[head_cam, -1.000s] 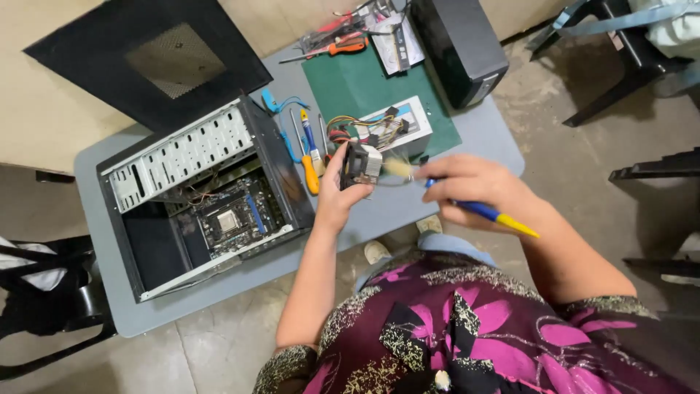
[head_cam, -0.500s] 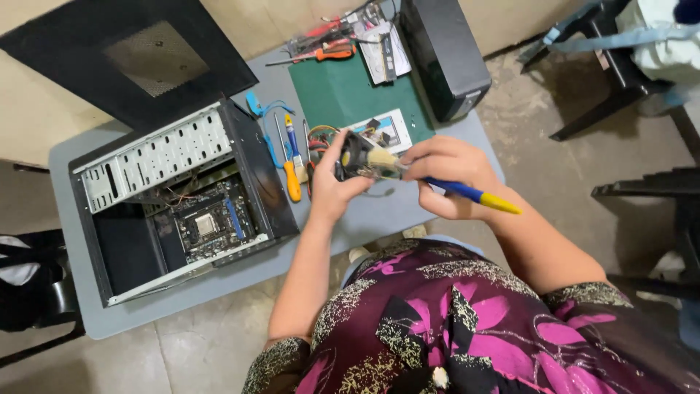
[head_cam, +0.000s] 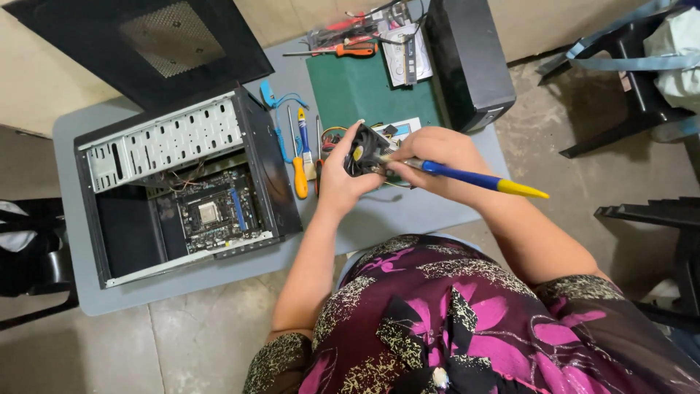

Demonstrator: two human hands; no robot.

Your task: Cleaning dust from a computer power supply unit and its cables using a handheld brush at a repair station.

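black cooler fan [head_cam: 362, 152], yellow hub, dusty

bare table edge [head_cam: 408, 219] below hands

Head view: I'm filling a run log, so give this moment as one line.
left hand: holds small black cooling fan | right hand: holds blue-and-yellow-handled brush at fan | open computer case on grey table

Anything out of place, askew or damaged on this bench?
Nothing looks damaged or spilled. The open computer case lies on its side on the grey table, its side panel leaning behind it. The left hand holds a small fan; the right hand holds a blue-and-yellow brush to it.
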